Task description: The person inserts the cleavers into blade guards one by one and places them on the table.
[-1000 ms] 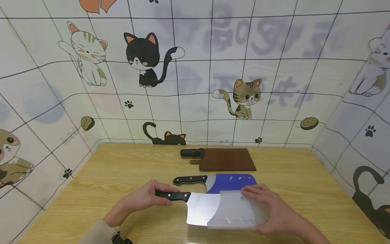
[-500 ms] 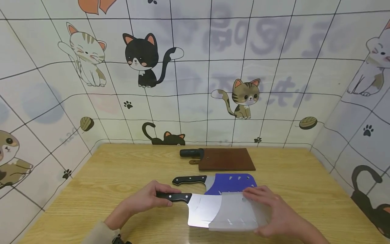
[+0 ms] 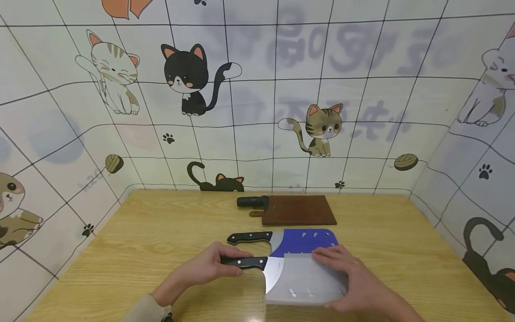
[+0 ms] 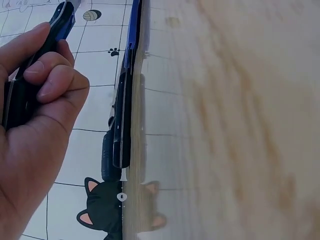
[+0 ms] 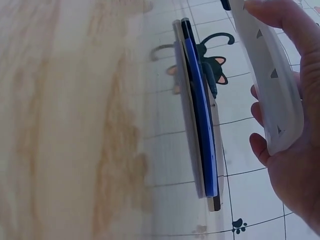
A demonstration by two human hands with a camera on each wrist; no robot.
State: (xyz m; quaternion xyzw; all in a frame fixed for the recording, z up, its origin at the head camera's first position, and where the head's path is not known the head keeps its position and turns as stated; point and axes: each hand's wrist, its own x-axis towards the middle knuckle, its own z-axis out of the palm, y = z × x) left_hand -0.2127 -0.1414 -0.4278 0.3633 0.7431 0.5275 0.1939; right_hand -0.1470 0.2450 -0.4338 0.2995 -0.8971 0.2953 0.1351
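Note:
My left hand grips the black riveted handle of a cleaver. Over most of its blade sits a translucent white blade cover, leaving a narrow strip of bare steel by the handle. The right hand holds the cover's far end, thumb below and fingers along the top edge. Seen from the left wrist, the fingers curl round the dark handle. In the right wrist view the cover lies in the palm, above table level. Part of the blade is hidden inside it.
Just behind lies a second cleaver with a black handle and a blue blade cover. Farther back rests a brown rectangular board-like piece beside a dark handle. The wooden table meets a cat-patterned wall.
The left hand has pushed the cleaver rightward, deeper into the white cover, so less bare blade shows. The right hand and cover have shifted slightly left. The items behind stay put.

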